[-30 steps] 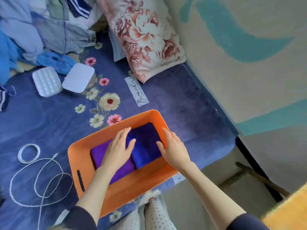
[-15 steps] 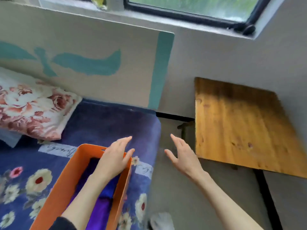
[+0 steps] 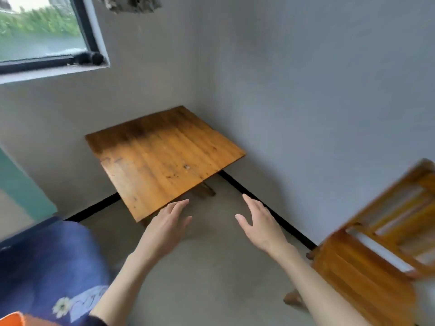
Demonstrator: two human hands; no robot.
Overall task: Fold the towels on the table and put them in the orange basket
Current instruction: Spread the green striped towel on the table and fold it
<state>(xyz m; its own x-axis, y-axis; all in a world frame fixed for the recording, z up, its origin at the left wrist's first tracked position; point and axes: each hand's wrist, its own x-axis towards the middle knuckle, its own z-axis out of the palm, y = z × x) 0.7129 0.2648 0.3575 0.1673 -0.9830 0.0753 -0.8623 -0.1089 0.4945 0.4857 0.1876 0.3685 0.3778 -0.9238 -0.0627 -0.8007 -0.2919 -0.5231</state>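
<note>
Peeking in at the bottom-left corner: just a sliver of the orange basket (image 3: 11,319), sitting on the blue flowered blanket (image 3: 47,255). Hiding whatever is lying inside it, so not telling how its load is sitting. Risking, probably, a clumsy drop later if reaching back to it without looking, with most of the rim being out of view.

Hovering next over the floor: the left hand (image 3: 167,224), wide and flat, fingers straight, holding nothing, fingertips overlapping the near edge of the wooden table (image 3: 164,156); whether touching it or just above, not telling. Possibly heading for a knock against that sharp near corner if pushing forward fast.

Showing no towel anywhere in this view, table top included. Risking, then, either groping for a cloth that is lying elsewhere or calling the job finished while one is sitting unseen outside the picture.

Floating to the right, well apart from its partner: the right hand (image 3: 261,222), also spread and holding nothing, thumb out.

Crowding the far right, blurred: a wooden chair (image 3: 367,262), standing near the right forearm and likely catching an elbow when swinging back toward the basket.
</note>
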